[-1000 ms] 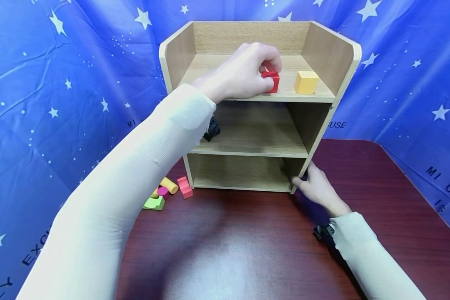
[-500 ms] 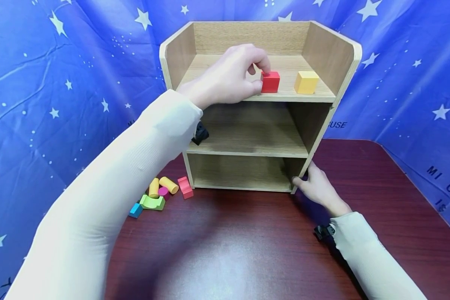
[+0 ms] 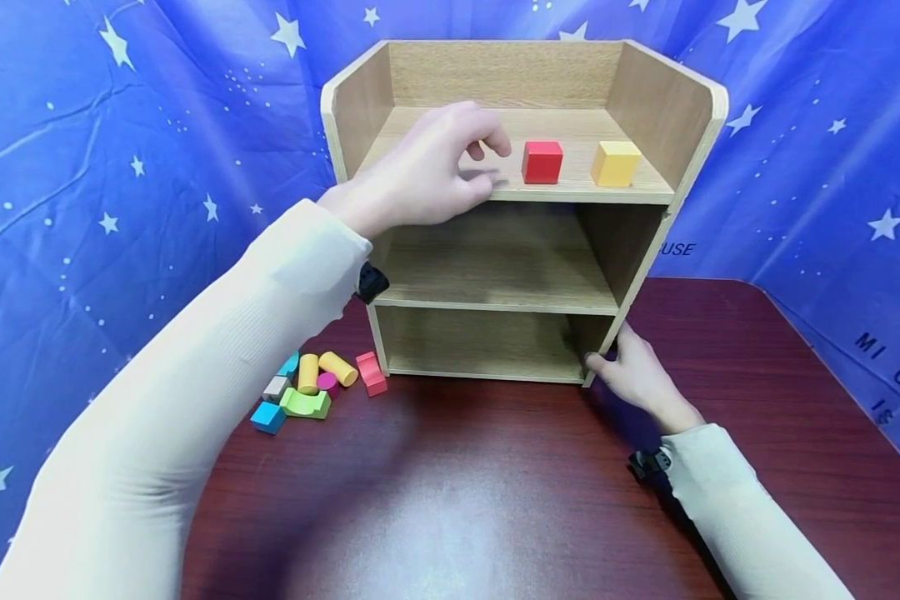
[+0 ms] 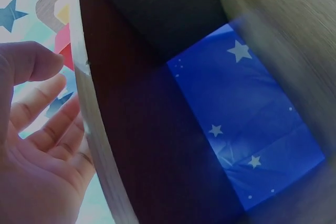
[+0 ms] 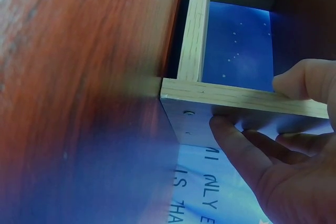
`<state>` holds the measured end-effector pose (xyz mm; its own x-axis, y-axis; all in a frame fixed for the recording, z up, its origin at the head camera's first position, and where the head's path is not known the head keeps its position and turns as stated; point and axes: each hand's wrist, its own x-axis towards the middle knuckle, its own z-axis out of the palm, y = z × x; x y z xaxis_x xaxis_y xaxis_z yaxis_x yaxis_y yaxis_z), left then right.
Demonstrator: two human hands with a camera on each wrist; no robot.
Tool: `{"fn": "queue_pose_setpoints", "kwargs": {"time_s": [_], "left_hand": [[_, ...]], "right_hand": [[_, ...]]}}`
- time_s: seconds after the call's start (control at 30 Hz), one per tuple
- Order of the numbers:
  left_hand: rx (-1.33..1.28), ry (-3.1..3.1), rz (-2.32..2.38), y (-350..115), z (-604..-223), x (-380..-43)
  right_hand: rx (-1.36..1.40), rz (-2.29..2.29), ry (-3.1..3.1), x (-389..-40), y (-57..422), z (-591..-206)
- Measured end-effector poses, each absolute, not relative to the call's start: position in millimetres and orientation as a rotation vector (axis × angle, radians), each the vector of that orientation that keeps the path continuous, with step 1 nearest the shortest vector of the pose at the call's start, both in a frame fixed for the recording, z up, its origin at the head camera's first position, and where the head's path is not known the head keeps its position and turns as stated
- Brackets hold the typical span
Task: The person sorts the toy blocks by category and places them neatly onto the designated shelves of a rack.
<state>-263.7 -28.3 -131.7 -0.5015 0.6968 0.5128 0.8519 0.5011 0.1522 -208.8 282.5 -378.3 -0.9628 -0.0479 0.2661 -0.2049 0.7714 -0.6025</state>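
Observation:
On the top level of a wooden shelf stand a red cube and, to its right, a yellow cube. My left hand hovers left of the red cube, apart from it, with thumb and fingers spread and nothing between them. The left wrist view shows the same hand beside the shelf edge, the red cube partly hidden past it. Low on the shelf's right side panel, my right hand grips the front edge; in the right wrist view its thumb and fingers lie on either side of the board.
Left of the shelf on the dark red table lie several blocks: yellow cylinders, a green arch, a pink-red arch, a blue block and a magenta piece. A blue star-patterned cloth hangs behind.
My left hand has let go of the red cube and drawn away to the left, leaving it on the top shelf. My right hand keeps its grip on the side panel.

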Motion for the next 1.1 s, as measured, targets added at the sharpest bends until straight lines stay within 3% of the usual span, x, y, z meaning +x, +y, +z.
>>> {"fn": "queue_pose_setpoints", "kwargs": {"time_s": [0.67,1.1], "left_hand": [[-1.417,-2.166,-0.534,-52,-146,-235],[-1.403,-2.201,-0.57,-81,-175,-229]], "right_hand": [[0.205,0.956,-2.725,-211,283,-382],[0.198,0.952,-2.73,-210,282,-379]]}}
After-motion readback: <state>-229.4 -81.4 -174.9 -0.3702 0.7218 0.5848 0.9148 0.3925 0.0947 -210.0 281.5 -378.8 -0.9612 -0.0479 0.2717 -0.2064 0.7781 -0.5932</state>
